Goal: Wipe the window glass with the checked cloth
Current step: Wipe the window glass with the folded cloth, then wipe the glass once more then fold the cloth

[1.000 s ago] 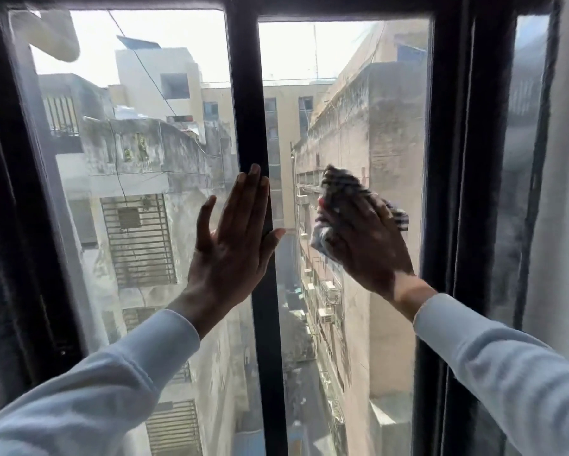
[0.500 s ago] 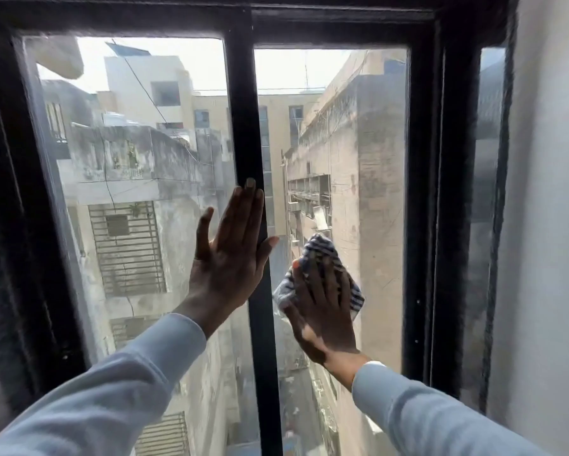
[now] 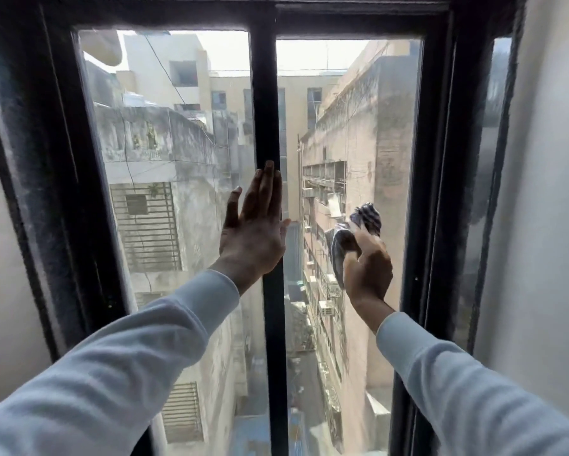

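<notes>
right hand (image 3: pixel 368 268) is gripping the bunched checked cloth (image 3: pixel 358 232) against the right window pane (image 3: pixel 348 126) | cloth's long axis is running upright, tilting up-right | left hand (image 3: pixel 255 232) is lying flat, fingers spread, holding nothing, over the centre mullion (image 3: pixel 266 93)

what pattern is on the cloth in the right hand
Dark blue and white checks on the cloth, bunched in the right hand; seen in the head view.
</notes>
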`<control>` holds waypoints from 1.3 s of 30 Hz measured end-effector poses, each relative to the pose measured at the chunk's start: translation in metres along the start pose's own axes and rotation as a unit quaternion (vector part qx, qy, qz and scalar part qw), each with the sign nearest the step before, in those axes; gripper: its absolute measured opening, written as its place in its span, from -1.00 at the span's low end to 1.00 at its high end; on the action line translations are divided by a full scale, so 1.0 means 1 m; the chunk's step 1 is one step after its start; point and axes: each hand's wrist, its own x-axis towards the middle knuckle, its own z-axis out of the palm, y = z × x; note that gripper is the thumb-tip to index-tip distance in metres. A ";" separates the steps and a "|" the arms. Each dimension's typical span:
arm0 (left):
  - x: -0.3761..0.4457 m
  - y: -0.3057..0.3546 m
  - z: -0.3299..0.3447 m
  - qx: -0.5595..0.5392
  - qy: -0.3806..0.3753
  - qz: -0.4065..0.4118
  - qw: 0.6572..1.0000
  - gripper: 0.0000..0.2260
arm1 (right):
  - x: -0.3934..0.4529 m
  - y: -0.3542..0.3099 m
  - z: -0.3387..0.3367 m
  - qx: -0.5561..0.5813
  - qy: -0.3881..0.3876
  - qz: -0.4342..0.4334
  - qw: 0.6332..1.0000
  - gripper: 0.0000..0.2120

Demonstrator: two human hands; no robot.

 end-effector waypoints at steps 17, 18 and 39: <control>-0.089 -0.024 -0.111 -0.677 -0.033 -0.276 0.682 -0.67 | -0.038 -0.107 -0.113 0.598 -0.380 0.292 0.642 -0.38; -0.099 -0.031 -0.120 -0.673 -0.022 -0.279 0.685 -0.66 | -0.044 -0.114 -0.119 0.568 -0.399 0.267 0.669 -0.48; -0.422 0.168 -0.105 -0.677 -0.279 -0.282 0.620 -0.60 | -0.349 0.033 -0.349 0.268 -0.172 0.474 0.821 -0.88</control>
